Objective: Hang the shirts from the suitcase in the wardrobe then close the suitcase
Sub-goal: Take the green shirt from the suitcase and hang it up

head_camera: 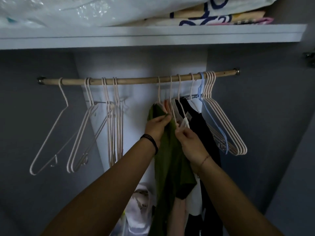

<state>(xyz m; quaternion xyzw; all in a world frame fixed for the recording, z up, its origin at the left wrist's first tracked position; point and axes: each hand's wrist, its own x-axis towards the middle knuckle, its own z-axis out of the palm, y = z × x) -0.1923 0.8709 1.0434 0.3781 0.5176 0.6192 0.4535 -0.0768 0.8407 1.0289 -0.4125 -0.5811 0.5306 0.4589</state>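
Shirt-hanging step, inside the wardrobe. Green shirt (170,159) hangs below the wooden rail (136,80), near its middle, apparently on a pale hanger (159,92) whose hook sits over the rail. Suitcase not in view.

Hands: both up at the shirt's neck and shoulders, close together but not touching. Left hand (157,126) grips a fold of green cloth at the top left shoulder, fingers curled round it. Right hand (189,143) pinches the shirt's right edge just beside the neck, hard against a white garment (185,122). Whether hanger wire is also in that pinch is hidden.

Position: shirt lies between and under the two hands, its body dropping down past both wrists. Black garment (206,133) hangs just to its right, touching or nearly so. Empty hangers (51,133) well apart to the left, and another bunch (226,126) to the right.

Judgement on doing it well: draw each shoulder seam out to the hanger's ends so the cloth sits even, not bunched at the neck. Keep the pull light and downward, since a sideways tug could tip the hook off the rail. Check the neighbouring white cloth is not caught in before letting go.
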